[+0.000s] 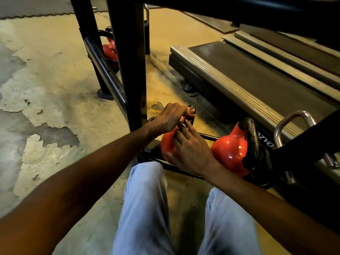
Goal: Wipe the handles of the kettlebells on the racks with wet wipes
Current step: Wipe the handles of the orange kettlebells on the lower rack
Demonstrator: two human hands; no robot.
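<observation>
Step in hand: wiping the handle of the nearest red kettlebell [166, 144] on the bottom shelf of the rack [128, 70]; this looks like mid-wipe on this one bell.
Left hand: the left hand [170, 116] is curled over the top of the dark handle [192, 109], fingers wrapped around the bar.
Right hand: the right hand [191, 153] lies on the red body with the thumb down its side; its fingertips [181, 126] pinch something small and pale at the base of the handle, probably the wet wipe, too hidden to be sure.
Where the bells are: the bell being worked sits low, just in front of the knees [147, 199]; a second red kettlebell [230, 151] with a worn black handle stands just beside it to the right; a third red one [109, 50] sits farther back behind the rack's leg.
Next move, as a judgement: slide the wipe along the rest of the handle loop, with the left hand shifting off so the covered part gets cleaned, then move on to the neighbouring bell.
Edges: the upright post of the rack stands just left of the left hand; a chrome loop [294, 124] and a dark beam crowd the far right.
Open room: the floor [46, 89] to the left is wide, with peeling paint; to the right a treadmill deck [239, 76] lies near the rack, leaving only a narrow strip.
</observation>
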